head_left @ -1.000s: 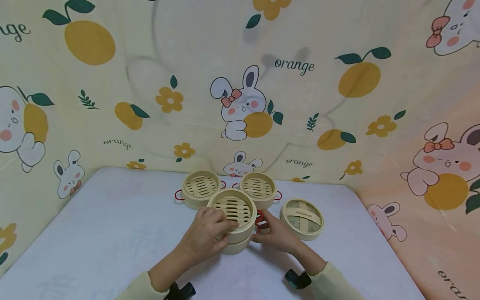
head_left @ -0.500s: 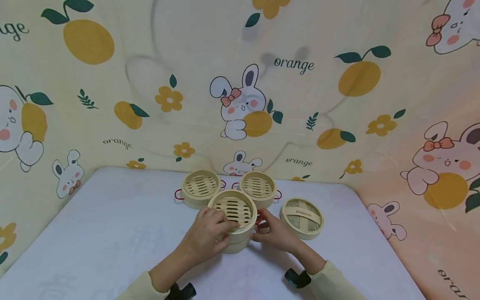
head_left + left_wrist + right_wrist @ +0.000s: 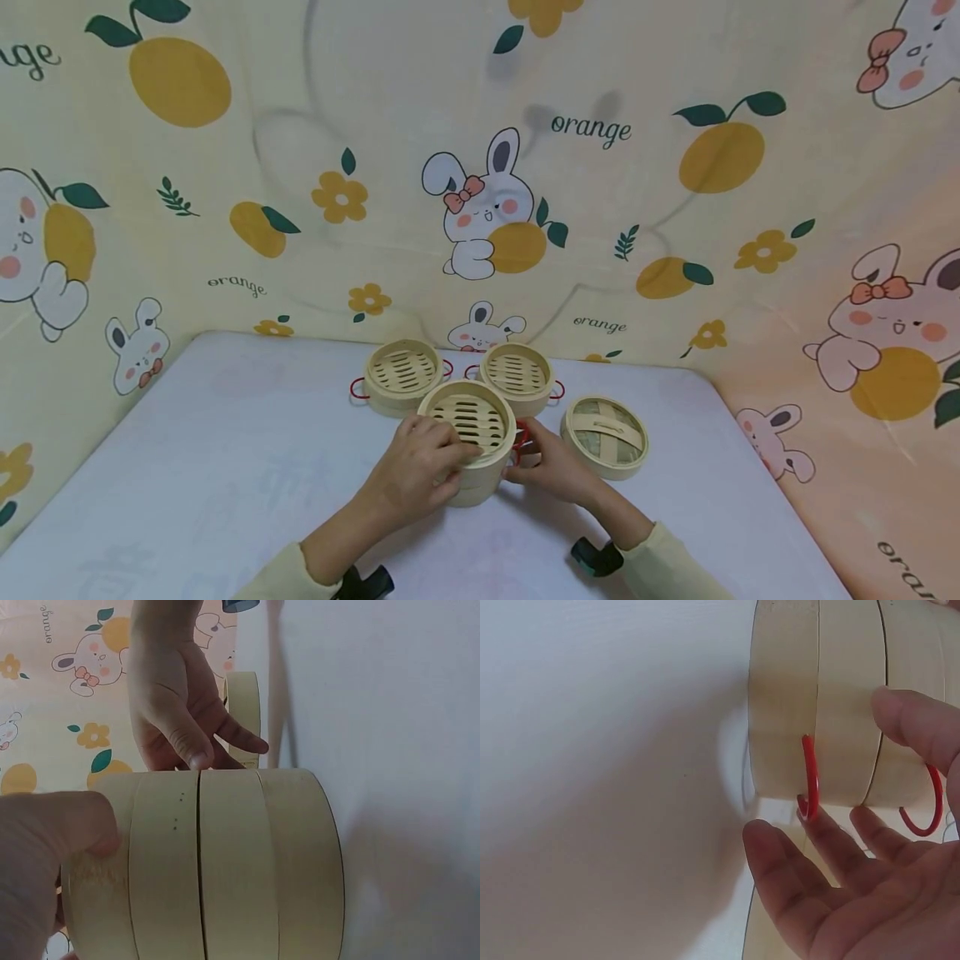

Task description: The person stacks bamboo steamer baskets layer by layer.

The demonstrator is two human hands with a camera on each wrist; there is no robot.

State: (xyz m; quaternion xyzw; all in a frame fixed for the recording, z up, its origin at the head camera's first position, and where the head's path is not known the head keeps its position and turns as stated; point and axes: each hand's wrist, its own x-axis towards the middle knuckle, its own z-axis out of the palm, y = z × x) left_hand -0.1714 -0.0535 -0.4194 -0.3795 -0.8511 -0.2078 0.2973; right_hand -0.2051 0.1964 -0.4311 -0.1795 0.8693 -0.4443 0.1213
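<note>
Two round bamboo steamer baskets stand stacked at the table's middle, the upper basket [image 3: 467, 417] slotted on top and the lower basket [image 3: 476, 493] beneath it. My left hand [image 3: 420, 467] grips the upper basket's near-left rim, with fingers reaching over onto the slatted inside. A thin seam between the two shows in the left wrist view. On the right side, my right hand [image 3: 551, 462] has its thumb touching the wall by the seam in the right wrist view. Its other fingers spread loosely near the red handles [image 3: 811, 776] of the stack.
Behind the stack sit two more slatted baskets, a left one [image 3: 405, 375] and a right one [image 3: 516, 375], both with red handles. A woven bamboo lid [image 3: 604, 436] lies right of my right hand. A patterned cloth [image 3: 375, 108] hangs behind the white table [image 3: 225, 467].
The upper basket has shifted slightly to the right with my left hand, and its wall now lines up more evenly with the lower one. My right hand has barely moved.
</note>
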